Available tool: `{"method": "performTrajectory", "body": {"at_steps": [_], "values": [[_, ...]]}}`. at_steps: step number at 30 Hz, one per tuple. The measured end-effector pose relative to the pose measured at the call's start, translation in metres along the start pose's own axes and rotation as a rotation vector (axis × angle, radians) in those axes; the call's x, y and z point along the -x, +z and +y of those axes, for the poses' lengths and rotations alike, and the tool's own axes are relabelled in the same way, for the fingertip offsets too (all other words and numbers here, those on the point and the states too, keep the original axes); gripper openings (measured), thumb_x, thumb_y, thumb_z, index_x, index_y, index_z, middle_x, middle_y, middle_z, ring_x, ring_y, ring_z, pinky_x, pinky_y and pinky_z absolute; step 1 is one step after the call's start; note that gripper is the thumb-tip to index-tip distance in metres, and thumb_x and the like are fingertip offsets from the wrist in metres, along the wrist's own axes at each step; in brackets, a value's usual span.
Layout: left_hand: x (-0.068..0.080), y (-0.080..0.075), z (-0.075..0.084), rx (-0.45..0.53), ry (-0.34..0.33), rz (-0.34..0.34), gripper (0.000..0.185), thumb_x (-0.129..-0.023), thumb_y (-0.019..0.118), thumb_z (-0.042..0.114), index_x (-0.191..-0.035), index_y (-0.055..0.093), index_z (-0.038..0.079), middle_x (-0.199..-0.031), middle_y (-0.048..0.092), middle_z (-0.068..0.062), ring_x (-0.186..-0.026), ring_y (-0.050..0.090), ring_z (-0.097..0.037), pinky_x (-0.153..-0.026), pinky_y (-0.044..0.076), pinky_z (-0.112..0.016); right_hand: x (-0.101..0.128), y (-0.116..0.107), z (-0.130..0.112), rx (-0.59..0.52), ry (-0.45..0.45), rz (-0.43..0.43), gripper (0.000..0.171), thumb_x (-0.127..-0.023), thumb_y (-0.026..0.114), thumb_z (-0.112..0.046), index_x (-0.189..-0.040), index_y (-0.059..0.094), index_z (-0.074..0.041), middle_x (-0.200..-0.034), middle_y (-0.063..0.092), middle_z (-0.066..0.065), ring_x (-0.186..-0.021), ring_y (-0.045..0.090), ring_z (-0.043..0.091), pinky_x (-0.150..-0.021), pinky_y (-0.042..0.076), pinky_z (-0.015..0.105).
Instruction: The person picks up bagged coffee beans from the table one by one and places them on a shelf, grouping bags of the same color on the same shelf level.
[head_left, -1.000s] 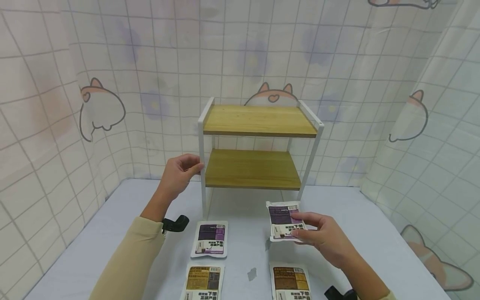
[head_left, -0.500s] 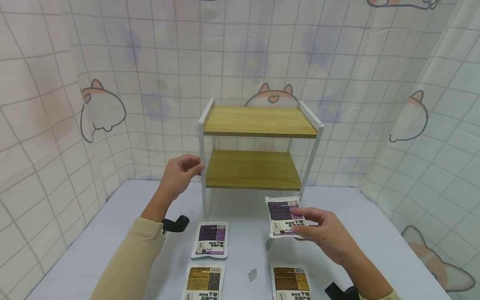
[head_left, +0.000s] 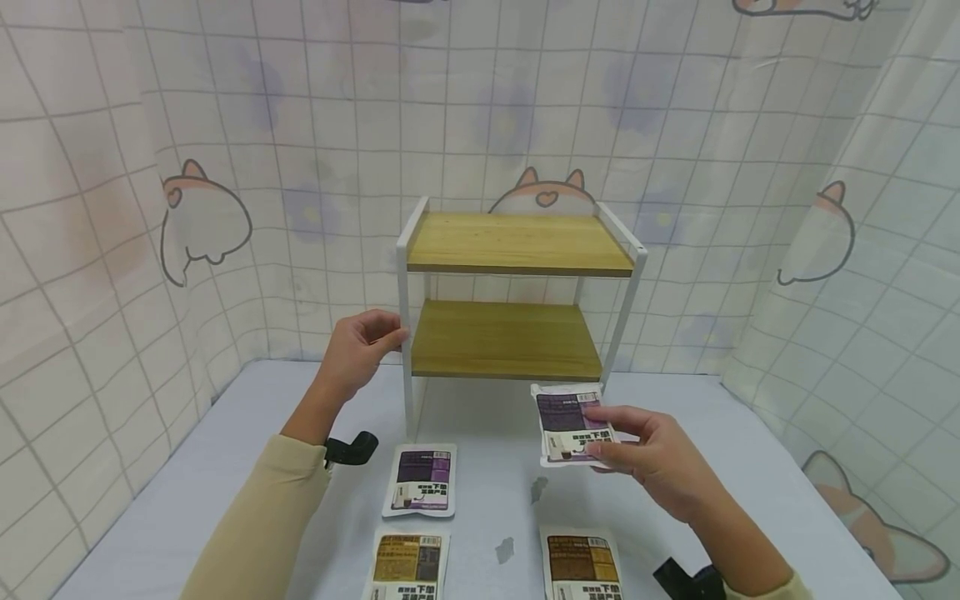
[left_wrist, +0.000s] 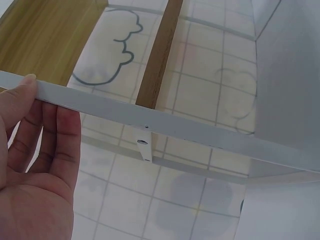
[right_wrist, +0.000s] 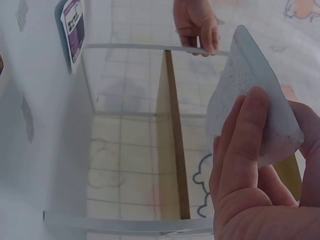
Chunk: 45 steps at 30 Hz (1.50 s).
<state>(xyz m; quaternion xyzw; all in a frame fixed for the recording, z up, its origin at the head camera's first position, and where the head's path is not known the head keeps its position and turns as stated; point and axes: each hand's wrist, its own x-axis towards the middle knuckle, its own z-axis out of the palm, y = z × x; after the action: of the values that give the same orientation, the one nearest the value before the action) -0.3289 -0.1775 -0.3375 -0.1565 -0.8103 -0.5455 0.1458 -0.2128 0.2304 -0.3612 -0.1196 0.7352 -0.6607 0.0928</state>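
My left hand (head_left: 365, 346) pinches the left front post of a two-tier shelf (head_left: 506, 340) between thumb and fingers. In the left wrist view the thumb lies on the white post (left_wrist: 100, 104) and the fingers are behind it. My right hand (head_left: 660, 458) holds a purple-and-white packet (head_left: 566, 421) by its right side, raised above the table in front of the shelf's right front leg. The right wrist view shows the packet's plain pale back (right_wrist: 250, 75) with fingers against it. Another purple packet (head_left: 422, 479) lies flat on the table, front left.
Two brown-and-yellow packets lie nearest me, a left packet (head_left: 408, 567) and a right packet (head_left: 581, 565). Grey patches (head_left: 505, 549) mark the white table (head_left: 247, 433). A grid-patterned curtain (head_left: 315, 125) surrounds the table at the back and sides.
My right hand has lifted the purple packet slightly, up and toward the shelf. The left hand stays on the post.
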Motion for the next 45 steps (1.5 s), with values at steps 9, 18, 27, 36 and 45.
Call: {"method": "performTrajectory", "body": {"at_steps": [9,18,27,36,45], "values": [[0.0,-0.001,-0.001,0.007,0.003,0.003,0.023,-0.098,0.071,0.022,-0.114,0.072,0.005,-0.108,0.072,-0.013,-0.097,0.068,-0.02,-0.086,0.057,-0.02,-0.001,-0.003,-0.013,0.019,-0.041,0.002,0.053,-0.092,0.075,-0.008,-0.142,0.059,-0.002,-0.134,0.055,0.016,-0.104,0.07,0.024,-0.088,0.061,0.033],[0.001,0.0,0.0,0.001,-0.004,-0.003,0.028,-0.099,0.07,0.024,-0.117,0.071,0.003,-0.111,0.071,-0.016,-0.1,0.068,-0.023,-0.087,0.055,-0.017,-0.001,-0.002,-0.023,0.024,-0.066,0.035,0.051,-0.092,0.075,-0.008,-0.141,0.06,-0.004,-0.134,0.055,0.014,-0.104,0.07,0.024,-0.088,0.061,0.031],[0.001,0.0,0.001,-0.001,-0.005,-0.004,0.027,-0.099,0.07,0.024,-0.118,0.071,0.004,-0.111,0.071,-0.015,-0.1,0.068,-0.022,-0.088,0.056,-0.018,-0.001,-0.002,-0.035,0.047,-0.081,0.042,0.054,-0.093,0.075,-0.009,-0.142,0.057,0.0,-0.139,0.051,0.021,-0.104,0.07,0.025,-0.088,0.061,0.03],[0.001,0.0,0.001,-0.007,0.002,-0.005,0.027,-0.099,0.07,0.025,-0.117,0.072,0.004,-0.111,0.072,-0.015,-0.101,0.067,-0.023,-0.087,0.056,-0.018,-0.003,-0.003,-0.043,0.067,-0.092,0.046,0.052,-0.092,0.076,-0.01,-0.141,0.059,-0.002,-0.136,0.053,0.017,-0.105,0.069,0.025,-0.088,0.061,0.031],[0.001,-0.001,0.001,-0.004,-0.004,-0.006,0.026,-0.099,0.069,0.025,-0.116,0.072,0.006,-0.111,0.071,-0.015,-0.101,0.067,-0.023,-0.088,0.056,-0.019,-0.003,-0.001,-0.056,0.092,-0.102,0.055,0.053,-0.092,0.077,-0.012,-0.141,0.059,-0.002,-0.14,0.05,0.021,-0.107,0.068,0.026,-0.089,0.06,0.03]]}}
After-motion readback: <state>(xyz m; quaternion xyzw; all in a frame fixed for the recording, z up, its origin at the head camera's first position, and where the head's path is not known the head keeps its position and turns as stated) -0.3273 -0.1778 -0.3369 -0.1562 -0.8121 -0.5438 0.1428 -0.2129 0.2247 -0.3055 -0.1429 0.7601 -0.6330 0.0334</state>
